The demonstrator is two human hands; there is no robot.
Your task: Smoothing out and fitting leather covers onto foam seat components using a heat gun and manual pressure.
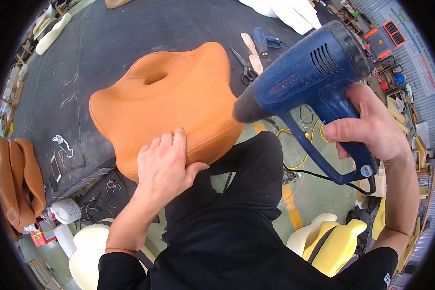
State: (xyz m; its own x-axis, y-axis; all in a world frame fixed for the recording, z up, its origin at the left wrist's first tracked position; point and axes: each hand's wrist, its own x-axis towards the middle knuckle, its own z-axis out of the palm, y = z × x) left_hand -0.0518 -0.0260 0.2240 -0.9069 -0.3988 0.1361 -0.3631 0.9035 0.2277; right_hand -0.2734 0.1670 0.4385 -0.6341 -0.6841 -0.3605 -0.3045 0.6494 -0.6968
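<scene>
An orange leather-look seat cushion (pixel 179 104), contoured and with a small oval hollow, lies at the table's near edge, just ahead of my knees. My left hand (pixel 162 162) grips its near edge, fingers on the top face and thumb along the stitched side. In my right hand (pixel 369 121) is a blue heat gun (pixel 295 72), the fingers wrapped round its handle. Its dark nozzle points left at the cushion's right corner, close to the surface; whether they touch I cannot tell. Beyond the cushion lie black scissors (pixel 248 75) and a second, smaller blue heat gun (pixel 261 41).
The dark table (pixel 43 111) carries thread scraps and a white wire piece (pixel 62 140). Orange covers (pixel 21 179) hang at the left. Yellow foam pieces (pixel 336 244) stand low at the right. A black cord (pixel 319 175) trails from the heat gun. White foam (pixel 290 14) lies at the far side.
</scene>
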